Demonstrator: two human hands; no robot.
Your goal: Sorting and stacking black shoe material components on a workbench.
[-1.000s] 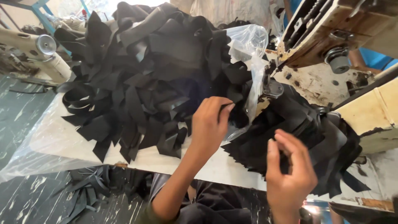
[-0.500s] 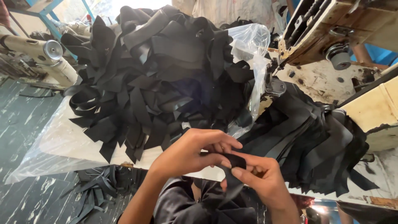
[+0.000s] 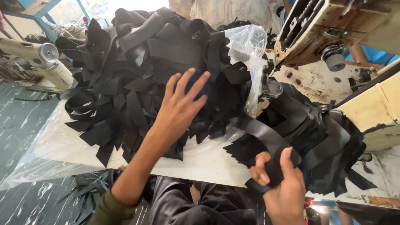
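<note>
While the left hand (image 3: 183, 104) lies flat with its fingers spread apart on the big heap of black strips (image 3: 137, 75), holding nothing, the right hand (image 3: 280, 185) is closed on one black strip (image 3: 266, 139), thumb and fingers pinching it where it folds over the palm. That strip runs up and away from the right hand toward the sewing machine (image 3: 333, 46), so the grip looks meant to keep one piece apart from the rest. The spread left hand presses on the near slope of the heap, most likely to steady the loose pieces or to feel for the next one.

Around the hands, the heap sits on a clear plastic sheet (image 3: 50, 146) spread over the white tabletop (image 3: 208, 160), which probably keeps the pieces gathered and clean; part of the plastic rises as a crumpled bag (image 3: 248, 46) behind the heap. A second, lower pile of black strips (image 3: 316, 137) lies to the right, under the worn cream body of the machine, apart from the big heap as if sorted from it. Farther out, another sewing machine (image 3: 39, 56) stands at the left, and scraps (image 3: 89, 193) lie on the marbled floor (image 3: 25, 125) below the tabletop's edge.
</note>
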